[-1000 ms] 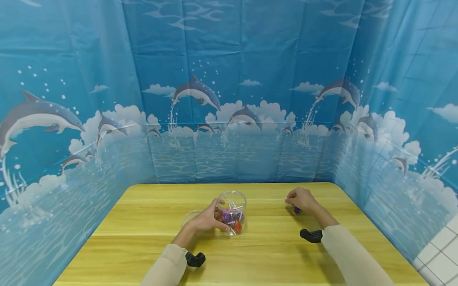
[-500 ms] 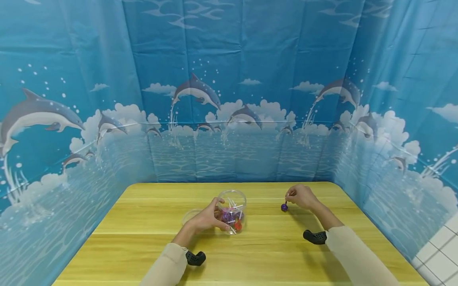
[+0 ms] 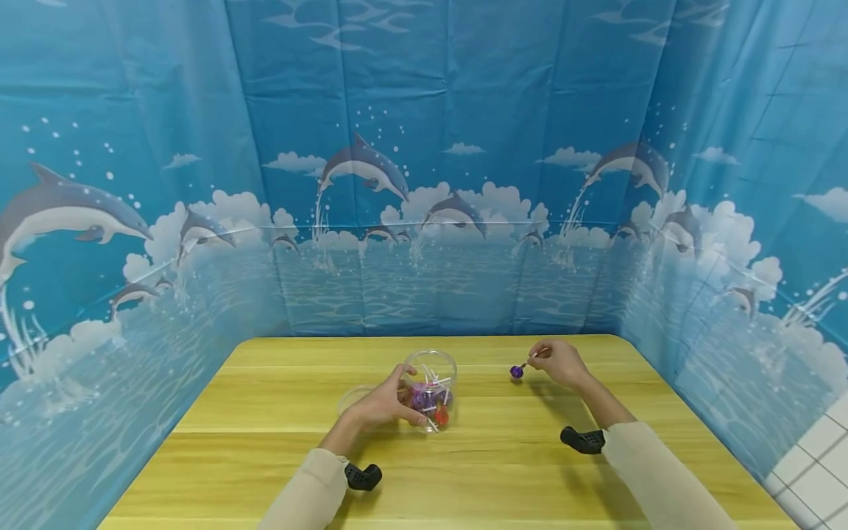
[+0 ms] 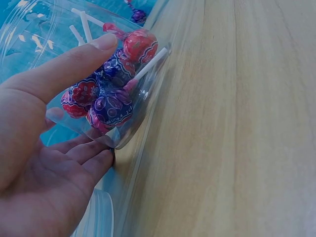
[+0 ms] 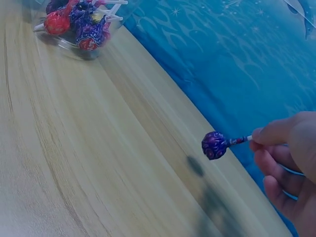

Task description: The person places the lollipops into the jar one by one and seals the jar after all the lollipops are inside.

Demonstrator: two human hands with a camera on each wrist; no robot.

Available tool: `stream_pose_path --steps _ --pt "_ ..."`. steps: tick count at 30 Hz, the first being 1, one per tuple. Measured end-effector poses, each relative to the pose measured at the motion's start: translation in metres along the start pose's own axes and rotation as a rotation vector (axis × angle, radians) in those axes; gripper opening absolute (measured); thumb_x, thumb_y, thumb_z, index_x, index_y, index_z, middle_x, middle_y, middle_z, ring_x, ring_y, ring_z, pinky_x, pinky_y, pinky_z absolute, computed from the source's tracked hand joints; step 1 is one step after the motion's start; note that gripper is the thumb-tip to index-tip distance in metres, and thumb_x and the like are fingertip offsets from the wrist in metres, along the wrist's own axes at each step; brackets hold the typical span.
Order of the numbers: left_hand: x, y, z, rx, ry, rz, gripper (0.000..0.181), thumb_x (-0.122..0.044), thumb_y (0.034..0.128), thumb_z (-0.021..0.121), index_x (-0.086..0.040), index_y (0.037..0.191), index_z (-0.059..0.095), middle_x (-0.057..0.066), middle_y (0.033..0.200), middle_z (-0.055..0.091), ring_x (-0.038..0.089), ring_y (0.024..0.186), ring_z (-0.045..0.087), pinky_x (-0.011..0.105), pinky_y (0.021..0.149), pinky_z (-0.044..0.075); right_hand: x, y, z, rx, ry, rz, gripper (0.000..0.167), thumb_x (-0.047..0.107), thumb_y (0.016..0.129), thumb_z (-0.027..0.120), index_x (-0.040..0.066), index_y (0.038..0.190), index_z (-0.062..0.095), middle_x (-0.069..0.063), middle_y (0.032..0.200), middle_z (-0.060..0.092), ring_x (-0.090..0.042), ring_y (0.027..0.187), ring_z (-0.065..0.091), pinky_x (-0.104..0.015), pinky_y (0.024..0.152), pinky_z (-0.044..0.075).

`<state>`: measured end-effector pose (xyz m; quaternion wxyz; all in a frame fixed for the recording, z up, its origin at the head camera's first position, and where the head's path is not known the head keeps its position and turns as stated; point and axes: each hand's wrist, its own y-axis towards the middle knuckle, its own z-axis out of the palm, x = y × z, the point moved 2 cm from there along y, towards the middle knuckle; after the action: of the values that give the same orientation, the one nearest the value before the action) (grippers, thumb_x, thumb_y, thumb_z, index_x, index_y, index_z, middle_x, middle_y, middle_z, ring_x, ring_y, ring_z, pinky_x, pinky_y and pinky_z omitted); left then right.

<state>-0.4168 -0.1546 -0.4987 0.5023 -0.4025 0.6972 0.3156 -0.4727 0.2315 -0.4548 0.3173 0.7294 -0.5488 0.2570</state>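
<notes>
A clear round jar (image 3: 429,361) stands on the table, holding several wrapped lollipops (image 4: 112,106), purple and red, with white sticks. My left hand (image 3: 379,406) grips the jar from its left side, thumb across the near wall and fingers round the back. To the right of the jar, my right hand (image 3: 559,364) pinches a purple-wrapped lollipop (image 5: 215,145) by its stick between thumb and fingertips. The lollipop's head points left, above the tabletop, and its shadow falls apart from it in the right wrist view.
A clear round lid (image 3: 348,397) lies on the yellow wooden table (image 3: 265,471), partly behind the left hand. A blue dolphin-print curtain (image 3: 424,294) hangs along the back and sides. White tiles (image 3: 815,471) show at the lower right.
My right hand has lifted the purple lollipop and tilted it, so its head has swung out to the left and up from beneath the fingers. My left hand stays on the jar.
</notes>
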Motion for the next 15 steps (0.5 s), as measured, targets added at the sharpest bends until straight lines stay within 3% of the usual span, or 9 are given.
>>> stream_pose_path --steps 6,15 --pt "-0.004 0.000 0.001 -0.002 -0.010 0.009 0.094 -0.007 0.0806 0.090 -0.003 0.150 0.027 0.017 0.135 0.052 0.033 0.125 0.056 0.048 0.103 0.045 -0.001 0.004 0.005 -0.023 0.149 0.028 0.016 0.014 0.102 0.068 -0.001 0.107 0.066 -0.016 0.105 0.069 -0.045 0.106 0.062 -0.057 0.088 0.051" --pt "-0.003 -0.002 0.002 0.009 -0.027 0.015 0.092 -0.003 0.0799 0.090 -0.003 0.146 0.026 0.018 0.136 0.053 0.035 0.129 0.055 0.048 0.104 0.044 0.003 0.003 0.015 -0.027 0.318 0.055 0.018 0.011 0.102 0.066 -0.005 0.111 0.064 -0.015 0.110 0.071 -0.044 0.114 0.062 -0.058 0.098 0.049"
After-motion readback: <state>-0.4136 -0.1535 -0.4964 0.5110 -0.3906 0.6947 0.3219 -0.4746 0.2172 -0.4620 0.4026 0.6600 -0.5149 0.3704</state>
